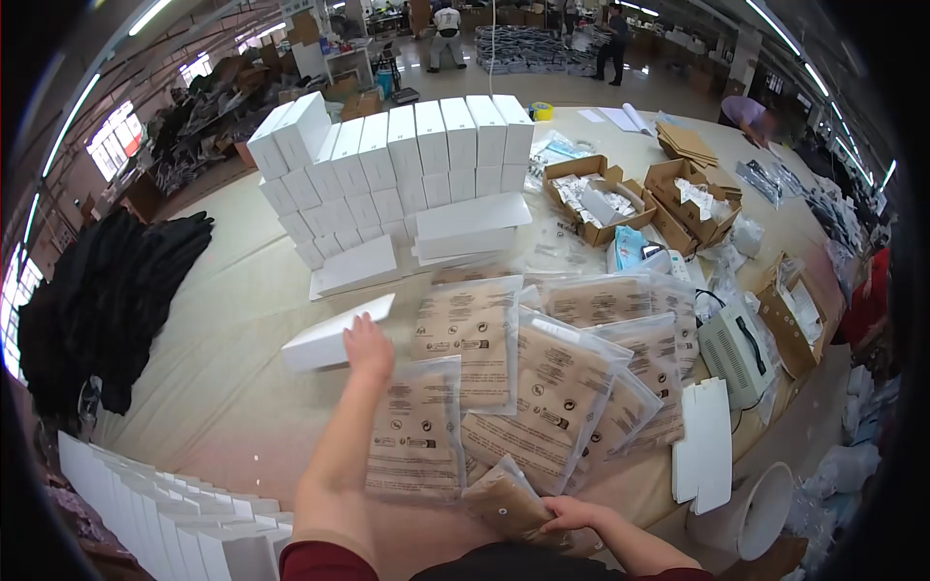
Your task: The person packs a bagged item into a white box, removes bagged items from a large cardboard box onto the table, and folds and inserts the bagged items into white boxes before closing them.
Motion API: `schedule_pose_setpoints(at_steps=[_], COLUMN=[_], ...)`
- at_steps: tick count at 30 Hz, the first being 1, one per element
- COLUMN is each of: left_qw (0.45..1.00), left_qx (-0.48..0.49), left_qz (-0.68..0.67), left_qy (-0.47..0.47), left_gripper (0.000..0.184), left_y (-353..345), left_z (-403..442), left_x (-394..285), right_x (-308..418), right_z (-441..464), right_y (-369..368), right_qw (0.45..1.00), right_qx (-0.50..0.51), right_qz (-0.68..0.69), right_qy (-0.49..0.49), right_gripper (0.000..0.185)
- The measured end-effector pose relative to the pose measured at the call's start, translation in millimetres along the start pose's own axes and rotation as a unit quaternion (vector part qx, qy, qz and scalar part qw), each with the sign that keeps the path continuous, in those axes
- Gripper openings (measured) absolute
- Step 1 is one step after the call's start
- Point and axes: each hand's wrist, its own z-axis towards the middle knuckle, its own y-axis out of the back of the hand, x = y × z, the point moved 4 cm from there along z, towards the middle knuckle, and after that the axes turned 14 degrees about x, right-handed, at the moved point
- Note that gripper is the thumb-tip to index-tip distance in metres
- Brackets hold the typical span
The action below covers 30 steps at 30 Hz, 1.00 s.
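My left hand reaches forward over the table, its fingers closed on the right end of a long white box. The box lies at a slant on the cloth. Close to my body, my right hand grips a folded clear plastic bag with tan contents, thumb on top. Several printed bags with tan contents lie overlapping between and beyond my hands. Another printed bag rests just right of my left forearm.
Stacked white boxes form a wall at the back. More white boxes line the near left edge. Black garments lie far left. Open cartons, a grey machine and a white bin are on the right.
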Motion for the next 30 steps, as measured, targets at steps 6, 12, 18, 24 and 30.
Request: schedule_pose_setpoints(at_steps=[6, 12, 18, 24, 30], left_qw=[0.864, 0.787, 0.691, 0.732, 0.716], left_qx=[-0.319, -0.153, -0.103, -0.038, 0.116], left_qz=[-0.383, -0.596, -0.714, -0.68, -0.675], left_qy=[-0.07, -0.05, 0.041, -0.013, -0.138], left_gripper=[0.027, 0.028, 0.035, 0.038, 0.03], left_y=[175, 157, 119, 105, 85], left_z=[-148, -285, -375, -421, -425], left_x=[41, 28, 20, 24, -48], right_x=[31, 124, 166, 182, 246], right_z=[-47, -75, -101, -111, -70], right_y=[9, -3, -7, -14, -49], right_qw=[0.966, 0.782, 0.748, 0.804, 0.845], right_qx=[-0.144, -0.189, -0.146, -0.162, -0.156], right_qz=[0.202, 0.486, 0.486, 0.402, 0.276], right_qy=[0.069, 0.341, 0.428, 0.407, 0.43], right_gripper=[0.056, 0.059, 0.061, 0.067, 0.064])
